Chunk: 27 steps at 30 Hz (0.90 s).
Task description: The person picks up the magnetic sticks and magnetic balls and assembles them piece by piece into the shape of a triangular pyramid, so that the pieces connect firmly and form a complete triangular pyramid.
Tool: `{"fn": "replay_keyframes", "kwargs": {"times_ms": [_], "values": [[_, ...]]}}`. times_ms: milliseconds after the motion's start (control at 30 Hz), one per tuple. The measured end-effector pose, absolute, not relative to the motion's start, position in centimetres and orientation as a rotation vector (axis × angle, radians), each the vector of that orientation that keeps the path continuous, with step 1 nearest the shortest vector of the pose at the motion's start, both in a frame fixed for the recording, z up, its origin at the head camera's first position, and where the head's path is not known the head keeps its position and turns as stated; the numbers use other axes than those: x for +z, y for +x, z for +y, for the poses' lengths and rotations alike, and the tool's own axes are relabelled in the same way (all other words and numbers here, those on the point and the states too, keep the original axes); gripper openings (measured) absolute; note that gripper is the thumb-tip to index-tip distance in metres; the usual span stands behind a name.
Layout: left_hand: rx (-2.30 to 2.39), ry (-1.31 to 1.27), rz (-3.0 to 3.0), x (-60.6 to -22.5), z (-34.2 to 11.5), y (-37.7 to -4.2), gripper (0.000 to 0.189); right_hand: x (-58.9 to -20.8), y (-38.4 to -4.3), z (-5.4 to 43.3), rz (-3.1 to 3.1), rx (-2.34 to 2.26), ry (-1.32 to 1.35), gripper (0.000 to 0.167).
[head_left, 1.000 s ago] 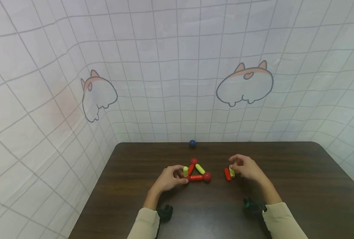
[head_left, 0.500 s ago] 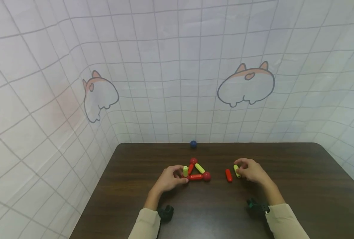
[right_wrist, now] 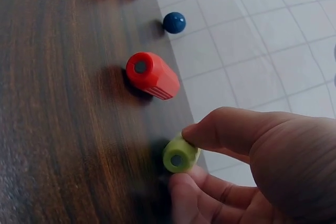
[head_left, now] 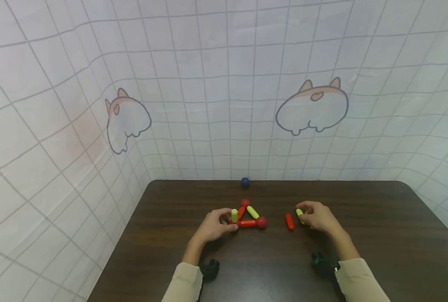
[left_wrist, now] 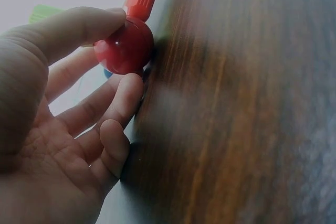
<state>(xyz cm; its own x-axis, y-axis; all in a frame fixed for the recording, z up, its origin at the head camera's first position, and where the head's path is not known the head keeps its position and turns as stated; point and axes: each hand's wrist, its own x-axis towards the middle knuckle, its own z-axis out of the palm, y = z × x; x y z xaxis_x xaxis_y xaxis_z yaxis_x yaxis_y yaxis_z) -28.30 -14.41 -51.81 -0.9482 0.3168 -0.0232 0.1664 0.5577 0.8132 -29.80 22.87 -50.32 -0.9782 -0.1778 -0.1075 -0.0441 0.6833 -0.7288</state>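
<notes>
My left hand (head_left: 214,226) grips the red ball (left_wrist: 125,48) at the near-left corner of a triangle made of magnetic rods and balls. A yellow-green rod (head_left: 234,215) stands upright over that ball. The triangle's sides are a red rod (head_left: 247,223), a second red rod (head_left: 241,212) and a yellow-green rod (head_left: 252,212); red balls (head_left: 261,222) mark its other corners. To the right, my right hand (head_left: 317,216) pinches a loose yellow-green rod (right_wrist: 181,155) between thumb and fingers, low over the table. Its end shows a grey magnet disc.
A loose red rod (head_left: 289,222) lies between the triangle and my right hand. Near the far edge of the dark wooden table (head_left: 265,268) sits a blue ball (head_left: 245,181). A white checked cloth (head_left: 208,105) hangs behind and along the left.
My right hand has moved slightly right with the yellow-green rod, drawing it away from the red rod beside it. My left hand stays at the triangle's corner.
</notes>
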Motion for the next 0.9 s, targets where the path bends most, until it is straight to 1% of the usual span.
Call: {"fn": "replay_keyframes", "kwargs": {"times_ms": [400, 900], "values": [[1.324, 0.399, 2.634, -51.7, -14.3, -28.2, 0.046, -49.8, -30.0, 23.1, 2.681, -1.297, -0.211, 0.037], [1.369, 0.432, 2.621, -52.1, -14.4, -28.5, 0.047, -48.1, -29.6, 22.2, 2.641, -1.547, -0.434, 0.035]]}}
